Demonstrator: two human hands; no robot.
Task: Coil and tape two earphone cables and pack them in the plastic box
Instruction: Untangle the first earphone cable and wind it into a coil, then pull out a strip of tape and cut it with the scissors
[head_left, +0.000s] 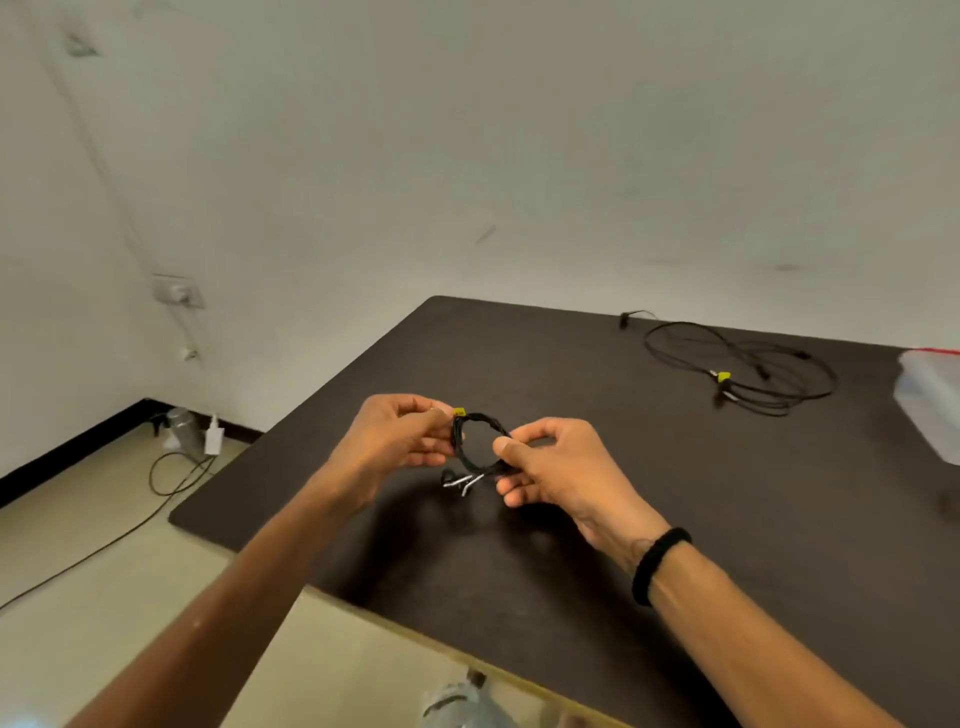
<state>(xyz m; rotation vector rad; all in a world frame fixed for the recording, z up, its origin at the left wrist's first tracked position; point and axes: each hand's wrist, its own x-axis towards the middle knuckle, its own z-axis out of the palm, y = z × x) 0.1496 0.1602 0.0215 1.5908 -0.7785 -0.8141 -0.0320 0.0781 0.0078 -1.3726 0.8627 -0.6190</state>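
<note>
The left hand (402, 436) and right hand (545, 462) both pinch the first cable (480, 441), wound into a small ring above the bench (571, 545), while the second cable (743, 369) lies loose near the far edge and the box (930, 400) waits at the right edge.

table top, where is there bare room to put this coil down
The table is bare below both hands, left hand and right hand, and from the coil to the far edge. The far right is crowded: loose cable, plastic box.
</note>
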